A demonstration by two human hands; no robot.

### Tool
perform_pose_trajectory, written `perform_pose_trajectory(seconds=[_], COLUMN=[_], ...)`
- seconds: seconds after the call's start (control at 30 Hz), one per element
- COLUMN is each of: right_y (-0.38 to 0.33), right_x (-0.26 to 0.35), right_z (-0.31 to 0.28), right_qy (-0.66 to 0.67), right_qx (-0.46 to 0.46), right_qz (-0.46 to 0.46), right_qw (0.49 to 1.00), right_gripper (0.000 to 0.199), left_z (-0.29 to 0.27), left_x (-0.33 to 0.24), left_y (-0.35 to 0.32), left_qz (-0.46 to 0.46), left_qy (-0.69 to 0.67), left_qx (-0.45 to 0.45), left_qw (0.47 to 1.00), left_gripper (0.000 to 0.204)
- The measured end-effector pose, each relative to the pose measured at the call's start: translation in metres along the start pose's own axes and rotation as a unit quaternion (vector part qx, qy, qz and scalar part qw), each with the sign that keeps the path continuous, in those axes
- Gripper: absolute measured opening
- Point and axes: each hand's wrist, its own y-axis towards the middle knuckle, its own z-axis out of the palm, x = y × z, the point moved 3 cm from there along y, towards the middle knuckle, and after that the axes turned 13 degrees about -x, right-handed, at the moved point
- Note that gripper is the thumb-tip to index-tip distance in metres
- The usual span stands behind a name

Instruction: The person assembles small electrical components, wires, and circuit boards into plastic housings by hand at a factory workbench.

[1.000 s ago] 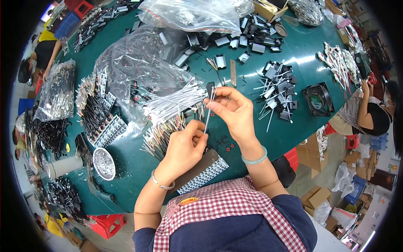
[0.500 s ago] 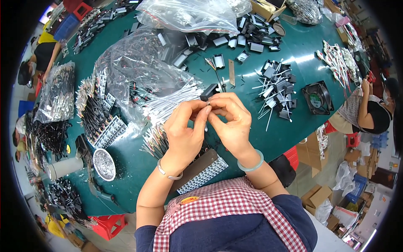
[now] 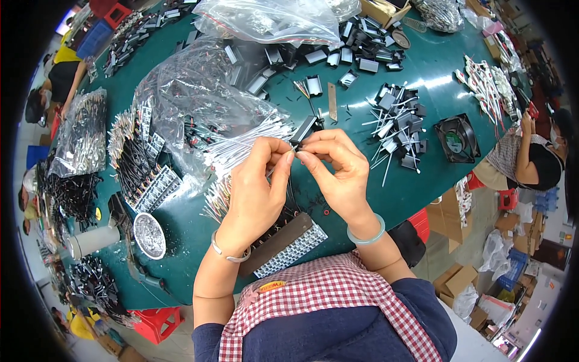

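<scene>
A small oblong black plastic housing (image 3: 304,129) juts out beyond my fingertips, above the green table. My left hand (image 3: 261,179) is closed, thumb and forefinger pinching at the near end of this housing. From the other side my right hand (image 3: 338,170) pinches the same end, so the fingertips of both hands almost meet. What lies right between the fingertips is too small and covered to make out. Just left of the hands lies a bundle of white cables (image 3: 244,142). Below the left hand are bundled wires with colored ends (image 3: 216,200).
Black housings with white cables (image 3: 398,123) lie piled on the right, beside a black fan (image 3: 456,139). Empty housings (image 3: 368,45) and clear plastic bags (image 3: 268,21) cover the far side. A bowl (image 3: 149,236) and circuit board strips (image 3: 295,248) are nearer me. Another person (image 3: 543,151) sits at right.
My hands have shifted slightly, with the right wrist moving a little right. More of the black housing's length now shows beyond the fingertips.
</scene>
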Motion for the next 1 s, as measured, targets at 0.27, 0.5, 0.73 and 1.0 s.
perform_pose_trajectory(seconds=[0.27,0.5,0.73,1.0], right_y=[0.001,0.001,0.005,-0.005], right_x=[0.008,0.017,0.021,-0.015], right_z=[-0.002,-0.002,-0.006,-0.007], right_qy=[-0.080,-0.134,-0.089,0.040], right_qx=[0.003,0.022,0.076,-0.005], right_qz=[-0.073,-0.155,-0.120,0.137], right_qw=[0.994,0.979,0.986,0.990], right_gripper=[0.012,0.013,0.011,0.008], left_z=[0.001,0.000,0.003,0.012], left_x=[-0.002,0.001,0.019,0.021], left_y=[0.000,0.000,0.001,-0.006], left_qz=[0.008,-0.027,-0.237,-0.179], left_qy=[0.003,0.022,-0.215,-0.108], left_qx=[-0.004,0.023,0.044,0.048], left_qw=[1.000,0.999,0.946,0.977], left_gripper=[0.007,0.011,0.020,0.019])
